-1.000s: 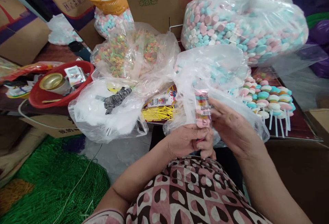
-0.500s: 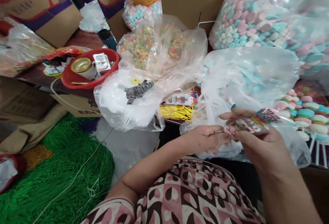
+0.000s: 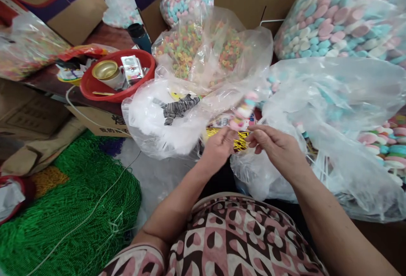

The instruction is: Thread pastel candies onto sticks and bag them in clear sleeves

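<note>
My left hand (image 3: 219, 146) is closed around the lower end of a marshmallow skewer (image 3: 243, 112), whose pink, white, yellow and blue pieces slant up and are blurred. Just to its right, my right hand (image 3: 275, 147) has thumb and fingers pinched together; what is between them, if anything, I cannot make out. Below and between the hands lies a bundle of yellow twist ties (image 3: 241, 141). Behind the skewer, a printed packet (image 3: 222, 120) is partly covered.
Left of the hands, an open plastic bag of white filling (image 3: 149, 130) carries a striped grey bundle (image 3: 180, 107). A red basin (image 3: 119, 96) holds a bowl and packets. Marshmallow bags (image 3: 336, 26), ring-candy bags (image 3: 187, 47), finished marshmallow sticks (image 3: 395, 149) and green cord (image 3: 79, 200) surround the spot.
Both hands have moved left from over the plastic bag to the twist ties. The printed wrapper seen at my right hand is no longer there, and the marshmallow skewer now rises from my left hand.
</note>
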Demonstrator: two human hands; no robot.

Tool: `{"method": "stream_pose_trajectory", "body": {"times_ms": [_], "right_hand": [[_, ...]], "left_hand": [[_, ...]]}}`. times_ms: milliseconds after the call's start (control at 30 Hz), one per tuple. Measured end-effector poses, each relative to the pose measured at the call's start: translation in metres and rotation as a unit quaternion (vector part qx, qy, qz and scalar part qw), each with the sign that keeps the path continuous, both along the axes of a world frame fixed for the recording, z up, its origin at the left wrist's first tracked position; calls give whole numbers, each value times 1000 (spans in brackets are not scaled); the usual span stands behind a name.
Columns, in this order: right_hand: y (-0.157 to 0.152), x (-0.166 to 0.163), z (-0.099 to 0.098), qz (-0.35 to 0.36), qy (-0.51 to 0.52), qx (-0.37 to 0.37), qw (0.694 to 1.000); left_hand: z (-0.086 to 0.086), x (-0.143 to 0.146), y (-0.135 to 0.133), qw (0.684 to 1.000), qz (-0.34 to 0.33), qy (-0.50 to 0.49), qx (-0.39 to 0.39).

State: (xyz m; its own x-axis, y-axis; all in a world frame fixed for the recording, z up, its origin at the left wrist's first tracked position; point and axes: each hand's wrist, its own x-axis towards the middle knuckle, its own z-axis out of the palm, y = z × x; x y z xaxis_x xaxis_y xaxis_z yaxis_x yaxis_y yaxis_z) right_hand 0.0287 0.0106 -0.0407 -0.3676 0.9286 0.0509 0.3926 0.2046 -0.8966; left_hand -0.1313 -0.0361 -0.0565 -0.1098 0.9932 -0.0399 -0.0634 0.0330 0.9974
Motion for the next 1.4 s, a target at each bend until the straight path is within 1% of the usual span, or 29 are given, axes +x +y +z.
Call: {"method": "stream_pose_trajectory", "body": {"times_ms": [67, 133, 233, 300, 333, 433, 567, 700, 767, 833, 900, 967, 1000, 1067, 1167, 1267, 1400], "right_hand": [[6, -12, -9, 41, -72, 47, 995], [8, -28, -18, 76, -174, 97, 977], [5, -50, -28, 99, -319, 142, 932], [3, -59, -33, 95, -373, 159, 909], [2, -62, -35, 88, -384, 162, 905], [5, -64, -41, 61, -381, 143, 911], [14, -61, -44, 56, -342, 112, 931], [22, -52, -41, 62, -312, 94, 944], [24, -45, -38, 49, -292, 95, 950], [24, -36, -35, 24, -303, 115, 946], [23, -28, -33, 14, -352, 137, 926], [21, -23, -34, 19, -394, 146, 908], [20, -22, -35, 19, -403, 144, 903], [20, -21, -38, 10, -404, 137, 904], [25, -20, -43, 0, -387, 124, 914], [30, -16, -48, -12, -348, 116, 930], [32, -8, -52, -51, -237, 84, 967]], "left_hand": [[3, -14, 5, 989, 57, -140, -7], [6, -23, 9, 970, 98, -223, -5], [8, -29, 11, 957, 122, -262, -18], [7, -30, 10, 954, 123, -271, -27], [6, -30, 10, 953, 124, -275, -31], [2, -31, 9, 951, 121, -282, -39], [-3, -33, 10, 949, 119, -289, -42], [-8, -34, 11, 948, 118, -291, -46], [-11, -34, 12, 949, 116, -291, -44], [-14, -33, 12, 949, 114, -291, -42], [-16, -31, 13, 949, 110, -291, -44], [-18, -29, 14, 950, 108, -288, -47], [-18, -27, 15, 951, 107, -285, -49], [-19, -25, 17, 954, 105, -277, -53], [-22, -22, 21, 957, 108, -264, -62], [-23, -20, 23, 959, 111, -253, -64], [-25, -18, 21, 963, 104, -242, -55]]}}
